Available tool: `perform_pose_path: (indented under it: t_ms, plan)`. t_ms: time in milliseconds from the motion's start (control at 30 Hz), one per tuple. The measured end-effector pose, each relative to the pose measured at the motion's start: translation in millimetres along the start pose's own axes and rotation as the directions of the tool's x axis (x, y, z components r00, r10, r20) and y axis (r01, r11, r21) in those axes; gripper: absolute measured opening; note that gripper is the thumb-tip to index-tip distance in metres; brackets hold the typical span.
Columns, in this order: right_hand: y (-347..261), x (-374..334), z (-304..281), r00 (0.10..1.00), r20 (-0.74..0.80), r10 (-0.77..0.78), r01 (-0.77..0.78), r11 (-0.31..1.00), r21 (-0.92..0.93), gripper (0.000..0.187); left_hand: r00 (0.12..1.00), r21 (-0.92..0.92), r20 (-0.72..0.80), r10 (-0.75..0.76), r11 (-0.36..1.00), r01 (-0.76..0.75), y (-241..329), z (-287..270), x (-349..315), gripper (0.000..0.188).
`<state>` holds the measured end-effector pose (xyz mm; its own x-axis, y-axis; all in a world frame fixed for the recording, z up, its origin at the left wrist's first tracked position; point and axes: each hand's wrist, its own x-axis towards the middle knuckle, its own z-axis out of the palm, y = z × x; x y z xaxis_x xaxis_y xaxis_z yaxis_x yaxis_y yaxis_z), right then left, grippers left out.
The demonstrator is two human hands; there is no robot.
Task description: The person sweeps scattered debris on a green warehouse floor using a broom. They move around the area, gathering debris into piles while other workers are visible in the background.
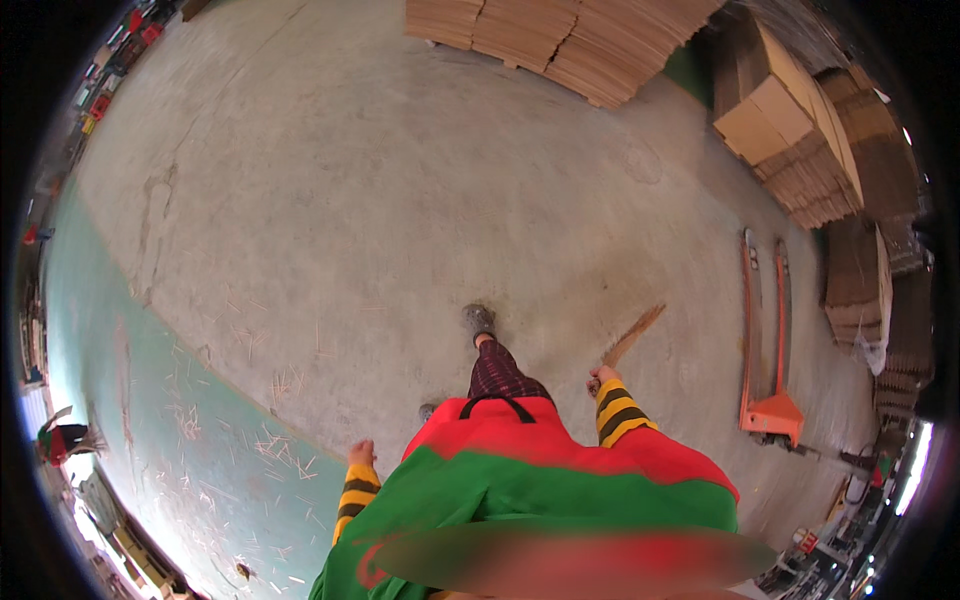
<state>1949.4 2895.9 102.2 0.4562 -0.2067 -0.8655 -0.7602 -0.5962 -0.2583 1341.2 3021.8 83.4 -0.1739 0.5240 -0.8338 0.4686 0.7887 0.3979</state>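
Note:
My right hand (603, 380), in a yellow-and-black striped sleeve, is closed round one end of a flat brown strip (636, 334). The strip points away to the front right, above the concrete floor, and widens to a slanted far end; whether it is wood or cardboard I cannot tell. On the other side, my left hand (362, 453) hangs low beside my red-and-green top, with nothing visible in it and its small fingers loosely extended. One grey shoe (479, 319) is stepped forward on the floor.
Thin pale sticks (285, 450) lie scattered over the green floor strip at left. An orange pallet jack (772, 415) stands at right. Stacks of brown sheets (570, 45) line the far side, with more cardboard stacks (785, 125) at far right.

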Motion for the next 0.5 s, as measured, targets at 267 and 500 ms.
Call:
perform_pose_path:
  t_ms: [267,500]
  plan:
    - [-178.7,121.5,168.3,0.963,0.085,-0.257,0.23,0.61,-0.758,0.032,0.997,0.351,0.074,0.013,0.935,-0.038,103.7,51.7,-36.1,0.047]
    - [-164.0,-23.8,292.7,0.873,0.382,-0.304,0.456,0.228,-0.86,0.05,0.993,-0.151,-0.079,0.085,0.984,-0.096,216.4,91.6,-49.2,0.038]
